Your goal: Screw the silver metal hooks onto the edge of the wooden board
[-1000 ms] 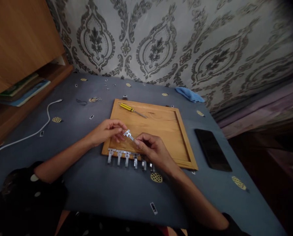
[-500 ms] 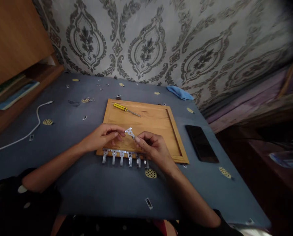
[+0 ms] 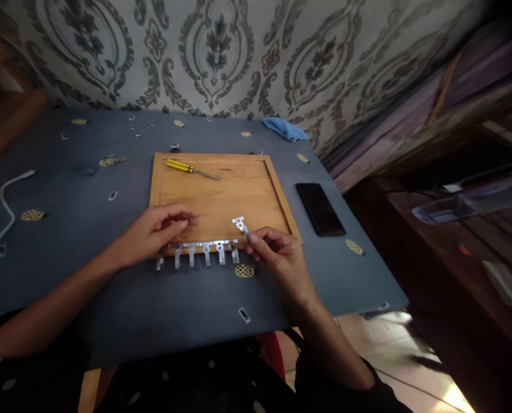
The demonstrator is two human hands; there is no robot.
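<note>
In my right hand (image 3: 277, 256) a small silver metal hook (image 3: 240, 226) is pinched between thumb and fingertips, its T-shaped end pointing up and away. My left hand (image 3: 165, 228) is open with loosely bent fingers, over the near left part of a wooden board (image 3: 212, 201), and holds nothing. Several similar metal hooks (image 3: 192, 256) lie in a row along the board's near edge, their curved ends hanging past it. A screwdriver (image 3: 191, 169) with a yellow handle lies on the far left part of the board.
The board lies on a table with a blue patterned cover (image 3: 122, 304). To its right is a black phone (image 3: 320, 209); behind it, a blue cloth (image 3: 285, 129) by the wall. A white cable (image 3: 7, 198) and tiny metal parts (image 3: 137, 136) are on the left.
My left hand has come away from the hook. The right hand still grips it and has turned it more upright. The view has shifted to the right.
</note>
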